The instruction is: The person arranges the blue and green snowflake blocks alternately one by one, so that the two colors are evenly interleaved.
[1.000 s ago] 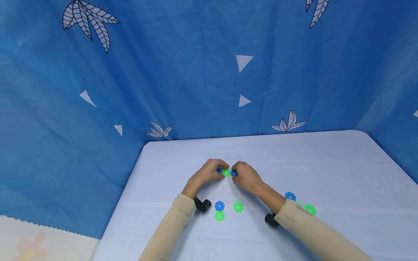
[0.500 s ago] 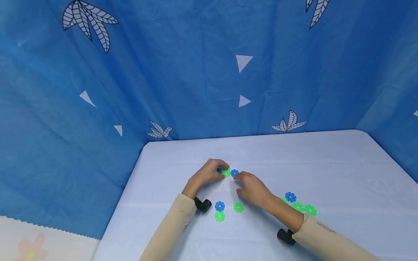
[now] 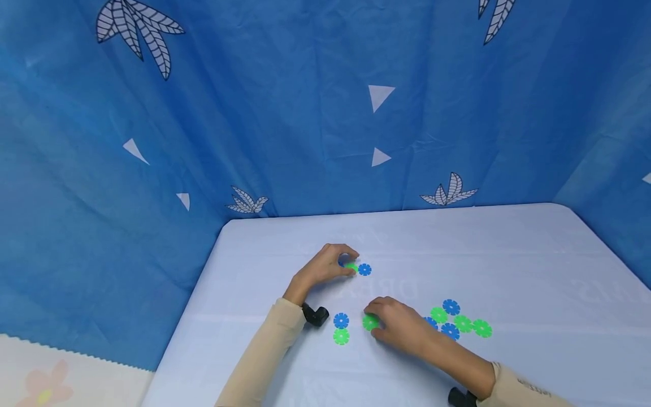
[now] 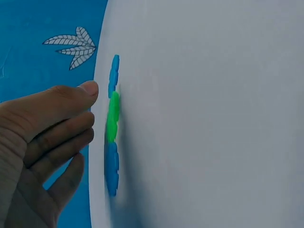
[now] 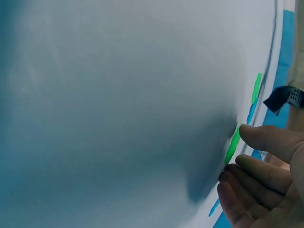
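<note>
A row of notched plastic discs lies near the back of the table: a blue disc [image 3: 364,269], a green disc [image 4: 113,116] and another blue disc [image 4: 112,168]. My left hand [image 3: 325,265] arches over the row's left end; in the left wrist view its thumb and fingers stand apart from the discs. Nearer the front, my right hand [image 3: 399,325] pinches a single green notched disc [image 3: 370,323] by its edges, thumb on one side and fingers on the other. That disc appears flat at table level.
Left of the right hand, a blue disc [image 3: 341,320] touches a green disc [image 3: 341,337]. Several more discs, including a green one [image 3: 482,328], lie clustered beyond the right forearm. A blue patterned curtain [image 3: 325,113] hangs behind the white table [image 3: 508,254].
My right hand has let go of the row's right blue disc and come toward the front, to the single green disc. The left hand stays by the row, its fingers spread slightly wider.
</note>
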`<control>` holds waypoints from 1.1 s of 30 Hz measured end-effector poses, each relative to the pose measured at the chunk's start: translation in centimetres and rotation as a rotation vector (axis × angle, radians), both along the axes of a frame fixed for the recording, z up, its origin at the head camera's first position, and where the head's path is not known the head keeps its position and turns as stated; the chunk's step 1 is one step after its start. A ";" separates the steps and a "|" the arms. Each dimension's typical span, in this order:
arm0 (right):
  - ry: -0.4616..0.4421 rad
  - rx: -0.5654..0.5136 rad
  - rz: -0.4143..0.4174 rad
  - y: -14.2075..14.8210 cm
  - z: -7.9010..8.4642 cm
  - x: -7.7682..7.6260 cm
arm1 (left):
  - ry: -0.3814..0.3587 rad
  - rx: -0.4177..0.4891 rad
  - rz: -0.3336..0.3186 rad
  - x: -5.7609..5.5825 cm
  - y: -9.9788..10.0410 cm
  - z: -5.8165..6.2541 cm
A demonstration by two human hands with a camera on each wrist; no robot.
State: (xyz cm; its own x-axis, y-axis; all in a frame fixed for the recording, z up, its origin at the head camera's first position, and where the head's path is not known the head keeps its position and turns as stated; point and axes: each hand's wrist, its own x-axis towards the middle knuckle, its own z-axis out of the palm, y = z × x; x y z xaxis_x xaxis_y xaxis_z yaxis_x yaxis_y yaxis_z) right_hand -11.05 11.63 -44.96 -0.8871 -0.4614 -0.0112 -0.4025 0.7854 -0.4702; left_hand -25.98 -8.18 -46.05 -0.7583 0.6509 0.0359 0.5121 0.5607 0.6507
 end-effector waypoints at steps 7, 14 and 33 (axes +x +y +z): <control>0.041 0.026 0.028 -0.1 -0.4 0.3 | -0.046 0.016 -0.037 -0.4 1.0 -0.1; 0.091 0.019 0.029 -0.1 -0.7 0.4 | -0.072 0.016 -0.060 -0.5 1.6 -0.2; 0.251 0.046 0.093 -0.1 -0.9 0.2 | -0.056 0.032 -0.074 -0.8 1.8 -0.7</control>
State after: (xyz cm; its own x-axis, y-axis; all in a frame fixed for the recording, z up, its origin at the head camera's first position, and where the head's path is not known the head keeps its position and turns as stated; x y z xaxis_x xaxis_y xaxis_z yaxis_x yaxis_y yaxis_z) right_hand -10.82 11.56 -45.84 -0.8188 -0.5448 0.1811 -0.5732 0.7579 -0.3116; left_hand -26.76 -6.39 -46.72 -0.7093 0.7047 0.0165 0.5140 0.5010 0.6962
